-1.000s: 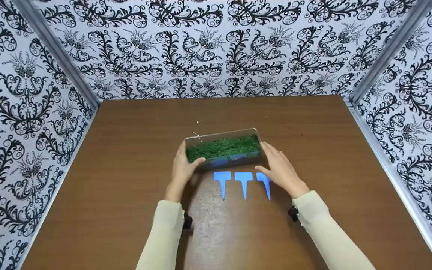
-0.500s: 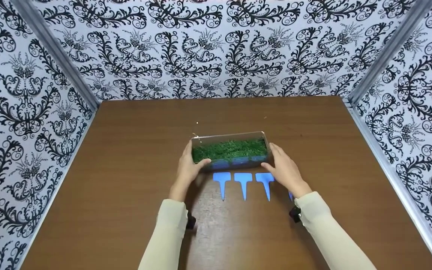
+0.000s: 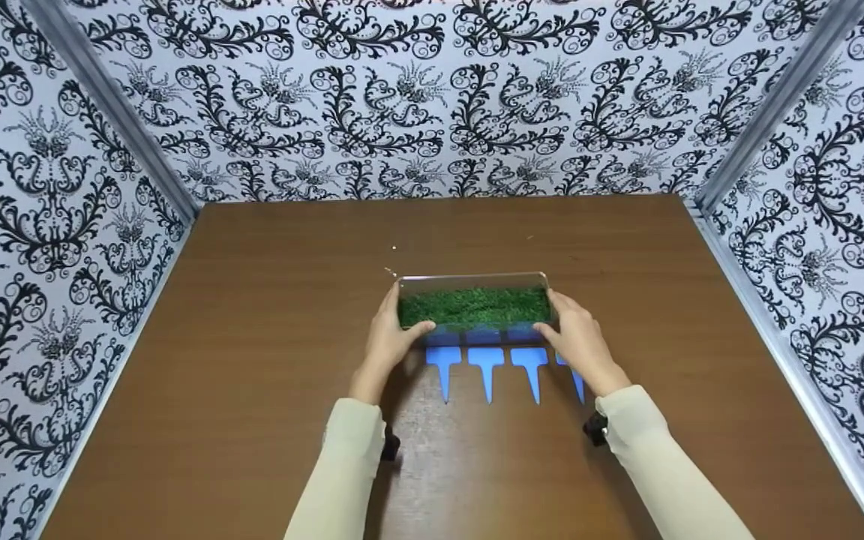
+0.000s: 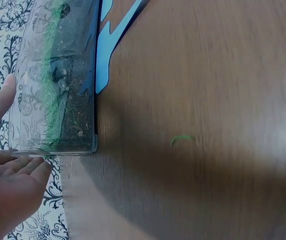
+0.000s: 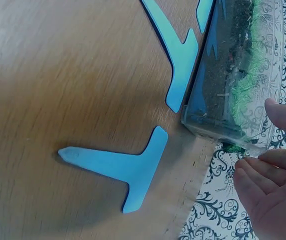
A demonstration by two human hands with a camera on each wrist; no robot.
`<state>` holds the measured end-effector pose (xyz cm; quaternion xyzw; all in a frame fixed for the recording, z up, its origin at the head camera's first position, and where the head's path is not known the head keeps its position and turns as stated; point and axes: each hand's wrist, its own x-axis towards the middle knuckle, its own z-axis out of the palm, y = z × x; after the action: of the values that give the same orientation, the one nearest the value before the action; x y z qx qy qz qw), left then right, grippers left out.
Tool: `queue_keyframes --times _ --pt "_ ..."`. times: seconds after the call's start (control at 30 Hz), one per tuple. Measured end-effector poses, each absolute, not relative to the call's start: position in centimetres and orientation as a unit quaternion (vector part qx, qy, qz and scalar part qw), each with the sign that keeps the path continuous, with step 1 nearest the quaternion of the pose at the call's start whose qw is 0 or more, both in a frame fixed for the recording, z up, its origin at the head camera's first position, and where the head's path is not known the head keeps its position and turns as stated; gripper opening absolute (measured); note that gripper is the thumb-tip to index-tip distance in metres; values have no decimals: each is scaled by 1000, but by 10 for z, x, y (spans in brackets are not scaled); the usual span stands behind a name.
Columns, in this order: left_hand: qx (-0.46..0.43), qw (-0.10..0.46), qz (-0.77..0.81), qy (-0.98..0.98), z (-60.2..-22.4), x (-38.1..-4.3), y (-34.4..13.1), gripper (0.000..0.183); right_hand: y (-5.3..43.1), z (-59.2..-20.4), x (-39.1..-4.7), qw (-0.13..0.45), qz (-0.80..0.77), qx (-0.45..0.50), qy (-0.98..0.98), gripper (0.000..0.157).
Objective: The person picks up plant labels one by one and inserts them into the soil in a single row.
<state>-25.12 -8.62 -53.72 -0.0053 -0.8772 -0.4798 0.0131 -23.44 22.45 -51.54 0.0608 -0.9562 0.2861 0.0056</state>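
Note:
A clear plastic planter box (image 3: pixel 477 335) with green grass (image 3: pixel 481 307) over dark soil stands behind a row of blue T-shaped plant labels (image 3: pixel 486 360). My left hand (image 3: pixel 394 334) grips its left end, thumb on the front wall and fingers along the end. At the opposite end my right hand (image 3: pixel 576 334) grips it the same way. In the right wrist view a plant label (image 5: pixel 118 162) lies on the table beside the box corner, under the right hand in the head view. The planter's front bottom edge is close against the labels' tops.
The wooden table (image 3: pixel 267 360) is bordered by patterned walls (image 3: pixel 417 97) at the back and sides. A thin green strand (image 4: pixel 183 137) lies on the wood in the left wrist view. Small white specks (image 3: pixel 393 247) show behind the planter.
Both hands have moved the planter box to the right and slightly nearer. It has turned from a slant to nearly parallel with the label row. More of the right-hand labels shows.

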Motion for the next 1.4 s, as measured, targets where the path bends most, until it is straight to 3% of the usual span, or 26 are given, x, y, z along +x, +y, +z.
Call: queue_keyframes --times 1.4 --pt "-20 -3 -468 -884 -533 -259 -74 95 229 -506 -242 18 280 -8 -960 68"
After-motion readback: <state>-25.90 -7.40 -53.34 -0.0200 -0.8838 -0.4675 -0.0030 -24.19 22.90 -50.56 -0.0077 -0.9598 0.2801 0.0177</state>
